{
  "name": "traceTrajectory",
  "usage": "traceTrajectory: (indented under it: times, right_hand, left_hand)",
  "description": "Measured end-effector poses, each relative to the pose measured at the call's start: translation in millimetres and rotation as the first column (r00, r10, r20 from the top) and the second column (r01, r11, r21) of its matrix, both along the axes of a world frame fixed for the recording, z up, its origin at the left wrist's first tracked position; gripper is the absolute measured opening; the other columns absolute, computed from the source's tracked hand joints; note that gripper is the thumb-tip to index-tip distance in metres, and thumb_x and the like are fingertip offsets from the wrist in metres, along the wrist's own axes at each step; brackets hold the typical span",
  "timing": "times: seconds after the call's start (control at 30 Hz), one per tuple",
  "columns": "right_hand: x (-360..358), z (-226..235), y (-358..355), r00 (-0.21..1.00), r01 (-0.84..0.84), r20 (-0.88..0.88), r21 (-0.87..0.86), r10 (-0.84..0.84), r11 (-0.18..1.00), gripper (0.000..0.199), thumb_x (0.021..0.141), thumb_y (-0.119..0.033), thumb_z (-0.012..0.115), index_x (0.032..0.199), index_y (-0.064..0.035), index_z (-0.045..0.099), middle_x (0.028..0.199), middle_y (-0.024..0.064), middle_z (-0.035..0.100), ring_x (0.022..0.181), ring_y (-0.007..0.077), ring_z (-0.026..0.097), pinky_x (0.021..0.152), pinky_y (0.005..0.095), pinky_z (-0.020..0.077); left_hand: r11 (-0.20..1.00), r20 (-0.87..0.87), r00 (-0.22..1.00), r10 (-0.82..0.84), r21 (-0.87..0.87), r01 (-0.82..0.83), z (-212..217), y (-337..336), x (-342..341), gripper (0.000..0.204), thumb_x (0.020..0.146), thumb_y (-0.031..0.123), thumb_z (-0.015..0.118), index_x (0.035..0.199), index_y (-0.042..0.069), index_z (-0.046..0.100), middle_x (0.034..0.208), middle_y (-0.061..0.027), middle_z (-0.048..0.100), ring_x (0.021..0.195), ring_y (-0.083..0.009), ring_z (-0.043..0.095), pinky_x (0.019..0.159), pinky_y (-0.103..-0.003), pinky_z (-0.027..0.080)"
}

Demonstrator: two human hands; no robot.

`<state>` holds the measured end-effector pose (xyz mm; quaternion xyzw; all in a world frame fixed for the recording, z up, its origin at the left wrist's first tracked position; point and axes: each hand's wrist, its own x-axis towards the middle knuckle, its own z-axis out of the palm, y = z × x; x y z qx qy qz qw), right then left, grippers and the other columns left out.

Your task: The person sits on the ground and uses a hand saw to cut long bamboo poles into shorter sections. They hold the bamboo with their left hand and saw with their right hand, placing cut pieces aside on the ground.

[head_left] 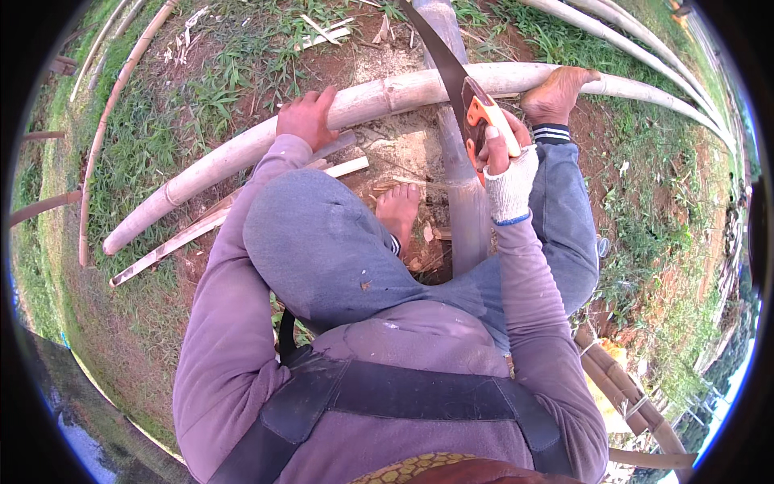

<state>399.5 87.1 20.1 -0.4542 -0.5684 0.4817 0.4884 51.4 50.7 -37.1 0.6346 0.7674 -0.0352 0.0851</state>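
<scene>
Outdoors in daylight. Bare reddish soil (387,153) lies mid-ground, with green grass (153,153) around it. Thin bamboo canes (105,121) lie at the left.

A single head camera looks steeply down, close over the person's chest and knees. The ground beyond the fingers (316,103) curves toward the dark rim.
</scene>
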Motion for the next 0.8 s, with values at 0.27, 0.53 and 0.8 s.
traceTrajectory:
  times: [0.27, 0.53, 0.8]
  right_hand:
    - [14.4, 7.9, -49.2, 0.998, 0.026, 0.055, -0.033, -0.024, 0.999, 0.042, 0.106, -0.019, 0.067, 0.142, 0.0025, 0.062, 0.114, 0.0093, 0.072, 0.089, 0.0093, 0.066, 0.075, 0.0239, 0.0540]
    - [7.9, 6.3, -50.8, 0.995, 0.037, 0.091, 0.017, -0.038, 0.999, 0.043, 0.107, -0.020, 0.067, 0.142, 0.0039, 0.061, 0.123, 0.0122, 0.071, 0.104, 0.0144, 0.068, 0.089, 0.0288, 0.0570]
    - [39.1, 19.6, -103.7, 0.977, 0.017, 0.214, 0.035, -0.024, 0.999, 0.049, 0.106, -0.028, 0.067, 0.144, 0.0037, 0.059, 0.123, 0.0147, 0.070, 0.107, 0.0171, 0.069, 0.090, 0.0313, 0.0566]
  left_hand:
    - [0.999, 0.008, 0.999, -0.033, 0.002, 0.033, -4.8, 2.1, 4.1, 0.086, 0.077, 0.040, 0.089, 0.152, 0.027, 0.048, 0.138, -0.0107, 0.066, 0.127, -0.0360, 0.067, 0.107, -0.052, 0.053]
    - [0.998, 0.004, 0.999, -0.041, 0.045, 0.041, -9.6, 0.8, 2.0, 0.084, 0.076, 0.039, 0.089, 0.149, 0.026, 0.050, 0.134, -0.0107, 0.068, 0.123, -0.0359, 0.069, 0.104, -0.051, 0.055]
    - [0.999, -0.021, 1.000, -0.016, 0.048, 0.017, -5.7, -13.8, -11.9, 0.082, 0.076, 0.038, 0.089, 0.147, 0.026, 0.051, 0.130, -0.0104, 0.069, 0.120, -0.0364, 0.070, 0.101, -0.052, 0.056]
